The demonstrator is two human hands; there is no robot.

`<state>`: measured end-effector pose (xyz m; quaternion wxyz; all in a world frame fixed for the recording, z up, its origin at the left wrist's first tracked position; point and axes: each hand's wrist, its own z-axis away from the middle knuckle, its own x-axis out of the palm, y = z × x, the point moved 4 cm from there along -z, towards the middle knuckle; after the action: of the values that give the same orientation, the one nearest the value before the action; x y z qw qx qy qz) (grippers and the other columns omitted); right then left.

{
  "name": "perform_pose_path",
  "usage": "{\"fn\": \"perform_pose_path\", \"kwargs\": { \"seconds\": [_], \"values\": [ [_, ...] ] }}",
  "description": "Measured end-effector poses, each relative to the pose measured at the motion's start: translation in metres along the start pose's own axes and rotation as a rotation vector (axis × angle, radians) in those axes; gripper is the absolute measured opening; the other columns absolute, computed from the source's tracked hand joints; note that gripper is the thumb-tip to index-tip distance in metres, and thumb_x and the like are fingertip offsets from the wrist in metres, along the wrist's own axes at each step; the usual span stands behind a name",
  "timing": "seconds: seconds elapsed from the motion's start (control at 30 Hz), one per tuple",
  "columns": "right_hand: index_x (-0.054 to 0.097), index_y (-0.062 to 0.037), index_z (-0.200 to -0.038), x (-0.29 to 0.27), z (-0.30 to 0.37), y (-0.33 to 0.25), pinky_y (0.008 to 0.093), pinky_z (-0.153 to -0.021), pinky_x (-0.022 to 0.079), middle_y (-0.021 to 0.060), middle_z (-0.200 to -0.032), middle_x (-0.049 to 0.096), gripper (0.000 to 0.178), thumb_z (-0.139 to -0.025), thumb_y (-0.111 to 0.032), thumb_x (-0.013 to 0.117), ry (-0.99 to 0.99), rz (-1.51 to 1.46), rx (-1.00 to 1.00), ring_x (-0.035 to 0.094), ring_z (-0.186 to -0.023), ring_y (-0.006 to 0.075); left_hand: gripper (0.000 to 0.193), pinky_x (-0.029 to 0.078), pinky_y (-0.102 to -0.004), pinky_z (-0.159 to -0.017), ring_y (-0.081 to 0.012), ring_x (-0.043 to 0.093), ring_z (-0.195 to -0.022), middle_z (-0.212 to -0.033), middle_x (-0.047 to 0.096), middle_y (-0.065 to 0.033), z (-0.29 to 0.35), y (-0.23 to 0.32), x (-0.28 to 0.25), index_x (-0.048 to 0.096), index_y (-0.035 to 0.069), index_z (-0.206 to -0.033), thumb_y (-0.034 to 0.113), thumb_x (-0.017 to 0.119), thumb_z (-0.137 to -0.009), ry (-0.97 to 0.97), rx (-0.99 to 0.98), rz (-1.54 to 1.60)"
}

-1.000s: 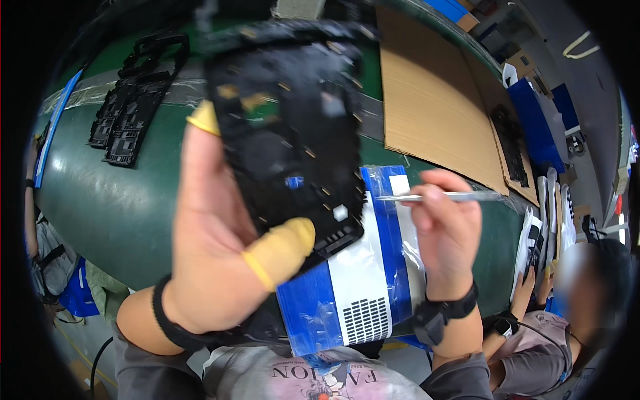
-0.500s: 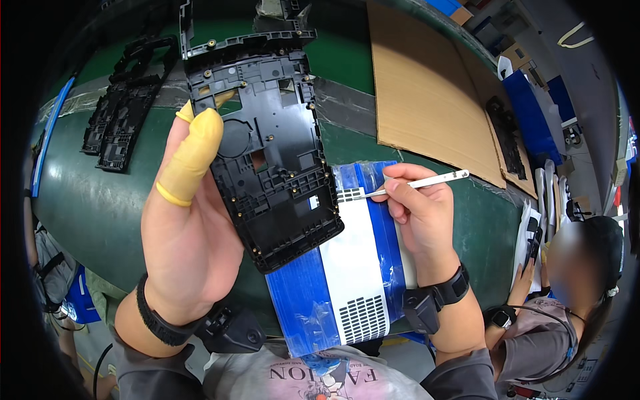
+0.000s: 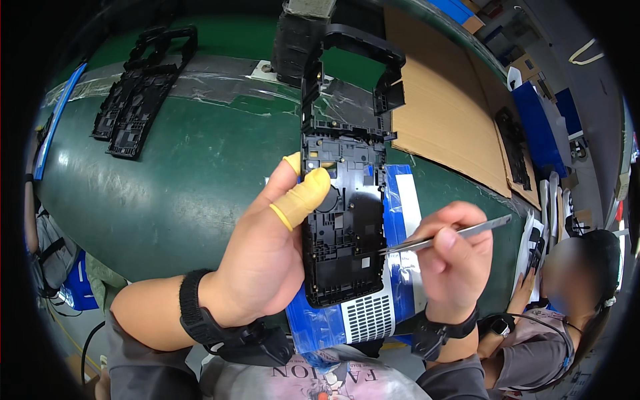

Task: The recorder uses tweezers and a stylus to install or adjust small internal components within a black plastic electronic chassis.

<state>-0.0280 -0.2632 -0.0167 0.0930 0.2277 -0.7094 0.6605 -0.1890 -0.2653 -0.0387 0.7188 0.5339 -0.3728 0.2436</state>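
A long black plastic housing (image 3: pixel 363 207) with small brass-coloured inserts and an open frame at its far end is upheld in my left hand (image 3: pixel 257 260). Yellow finger cots cover that hand's thumb and a finger, the thumb pressing on the housing's left edge. Metal tweezers (image 3: pixel 477 230) are pinched between the fingers of my right hand (image 3: pixel 457 257). Their tips reach over the housing's right side, low down; whether they grip a small piece cannot be made out. Partly hidden beneath lies a white sheet (image 3: pixel 370 319) of small black pads on a blue, tape-wrapped block (image 3: pixel 317 331).
Similar black housings (image 3: pixel 137 110) lie on the green table (image 3: pixel 193 220) at the left. Brown cardboard (image 3: pixel 447 127) covers the far right, with another black part (image 3: pixel 512 143) on it. A dark block (image 3: pixel 297 43) stands at the back. A co-worker (image 3: pixel 540 340) sits at the right.
The housing has shifted right and turned straighter, bringing its far frame into fuller view. My right hand has moved the tweezers from the pad sheet to over the housing.
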Motion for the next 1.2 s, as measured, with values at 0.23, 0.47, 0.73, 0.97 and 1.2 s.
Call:
{"fn": "perform_pose_path", "kwargs": {
  "seconds": [0.23, 0.47, 0.73, 0.97, 1.2],
  "values": [
    [0.054, 0.0048, -0.091, 0.001, 0.002, 0.008, 0.0163, -0.045, 0.034, 0.0128, -0.072, 0.060, 0.019, -0.073, 0.000, 0.057, 0.088, 0.147, 0.038, 0.045, -0.050, 0.0057, 0.039, 0.040, -0.0344, -0.085, -0.0196, 0.048, -0.100, -0.110, 0.047, -0.0095, 0.005, -0.006, 0.005, 0.035, 0.005, -0.115, 0.028, 0.043, -0.084, -0.008, -0.035, -0.031],
    [0.054, 0.0060, -0.090, -0.018, -0.013, 0.007, 0.0163, -0.045, 0.033, 0.0108, -0.068, 0.059, 0.019, -0.072, 0.000, 0.057, 0.118, 0.097, 0.038, 0.044, -0.048, 0.0061, 0.037, 0.041, -0.0338, -0.083, -0.0188, 0.049, -0.098, -0.108, 0.048, -0.0089, 0.001, 0.001, 0.000, 0.037, 0.006, -0.114, 0.027, 0.041, -0.085, 0.044, -0.020, -0.071],
    [0.056, 0.0062, -0.086, -0.052, -0.043, 0.031, 0.0162, -0.043, 0.033, 0.0039, -0.060, 0.054, 0.016, -0.071, 0.000, 0.058, 0.132, 0.235, 0.171, 0.051, -0.051, 0.0078, 0.028, 0.042, -0.0295, -0.079, -0.0149, 0.052, -0.091, -0.101, 0.050, -0.0070, -0.002, 0.017, -0.001, 0.040, 0.005, -0.109, 0.019, 0.041, -0.085, 0.155, 0.171, -0.069],
    [0.056, 0.0061, -0.086, -0.051, -0.043, 0.036, 0.0147, -0.041, 0.033, 0.0047, -0.062, 0.056, 0.016, -0.071, 0.001, 0.058, 0.138, 0.245, 0.202, 0.050, -0.050, 0.0065, 0.030, 0.041, -0.0305, -0.081, -0.0158, 0.050, -0.094, -0.104, 0.049, -0.0063, -0.002, 0.014, -0.003, 0.039, 0.006, -0.111, 0.022, 0.040, -0.086, 0.127, 0.143, -0.135],
    [0.056, 0.0067, -0.087, -0.049, -0.043, 0.033, 0.0156, -0.045, 0.036, 0.0073, -0.064, 0.058, 0.016, -0.071, 0.002, 0.057, 0.114, 0.225, 0.212, 0.048, -0.049, 0.0060, 0.025, 0.043, -0.0281, -0.077, -0.0138, 0.052, -0.089, -0.099, 0.051, -0.0065, -0.002, 0.012, -0.004, 0.040, 0.005, -0.107, 0.017, 0.041, -0.085, 0.140, 0.120, -0.074]
  ]
}}
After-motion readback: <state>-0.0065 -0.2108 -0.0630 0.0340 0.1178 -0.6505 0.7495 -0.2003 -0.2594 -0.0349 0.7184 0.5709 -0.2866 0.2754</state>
